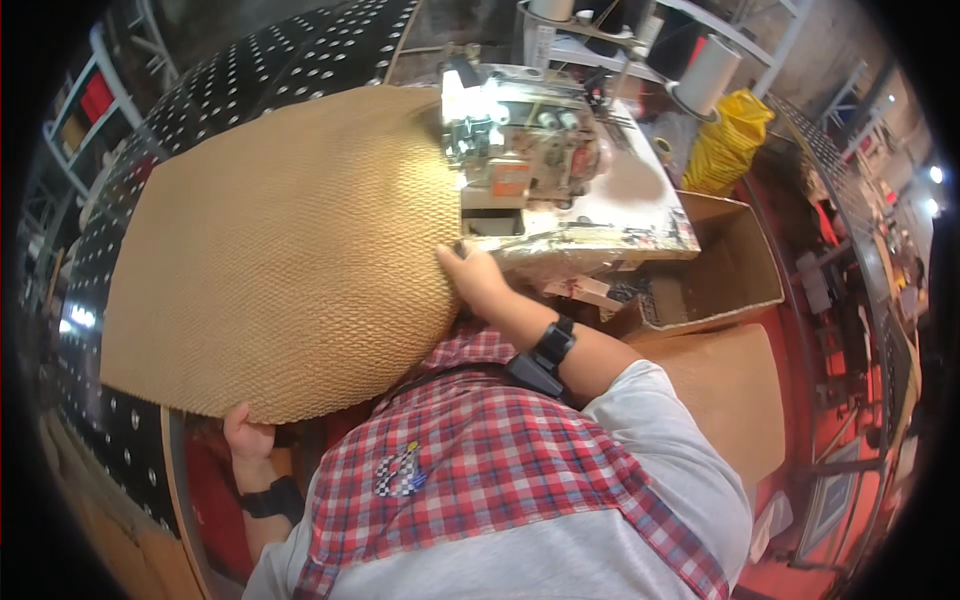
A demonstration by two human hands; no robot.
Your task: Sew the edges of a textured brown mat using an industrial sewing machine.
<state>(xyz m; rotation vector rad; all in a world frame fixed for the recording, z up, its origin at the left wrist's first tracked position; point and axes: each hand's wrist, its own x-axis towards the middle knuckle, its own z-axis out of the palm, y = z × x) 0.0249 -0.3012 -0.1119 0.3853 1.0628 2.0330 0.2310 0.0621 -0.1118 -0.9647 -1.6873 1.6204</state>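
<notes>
A large brown sheet (270, 250) with a raised diamond texture spreads over the left side of the table, its right edge up against a sewing machine (535, 140) with a bright lamp. My left hand (247, 432) grips the sheet's near edge at the lower left, fingers mostly hidden under it. My right hand (475, 278) is closed at the sheet's right edge, just in front of the machine; a small dark spot shows by its fingertips, too small to name. A thin border of the sheet curves down between both hands.
The machine stands on a worn white tabletop (640, 205). Right of it are a cardboard box (735, 260), a yellow bag (730, 145) and a thread cone (708, 75). A black table with silvery dots (290, 60) lies behind the sheet. Another brown sheet (730, 400) hangs at my right.
</notes>
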